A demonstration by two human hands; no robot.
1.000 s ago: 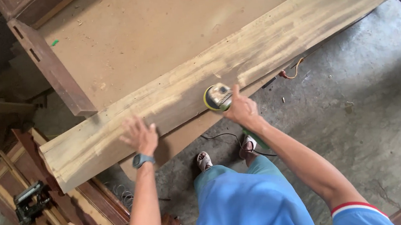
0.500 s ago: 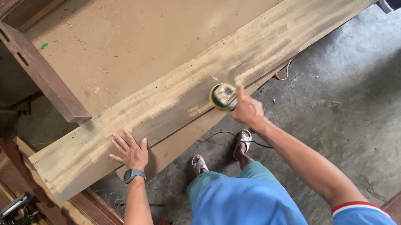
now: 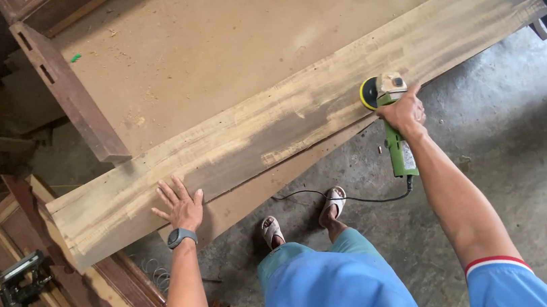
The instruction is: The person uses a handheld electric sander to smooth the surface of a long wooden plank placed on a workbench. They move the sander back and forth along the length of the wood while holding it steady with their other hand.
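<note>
Head view: right hand (image 3: pixel 405 114), gripping the sander (image 3: pixel 384 94), has slid rightward along the plank (image 3: pixel 297 120); left hand (image 3: pixel 180 204) apparently stays spread flat.

woodworking shop: sanded plank (image 3: pixel 296 114), sander (image 3: pixel 388 118) (corded)

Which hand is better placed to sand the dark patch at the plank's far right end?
Right. The right hand already grips the green sander on the plank, likely nearest that stretch. The left hand lies flat near the opposite end, steadying the board.
</note>
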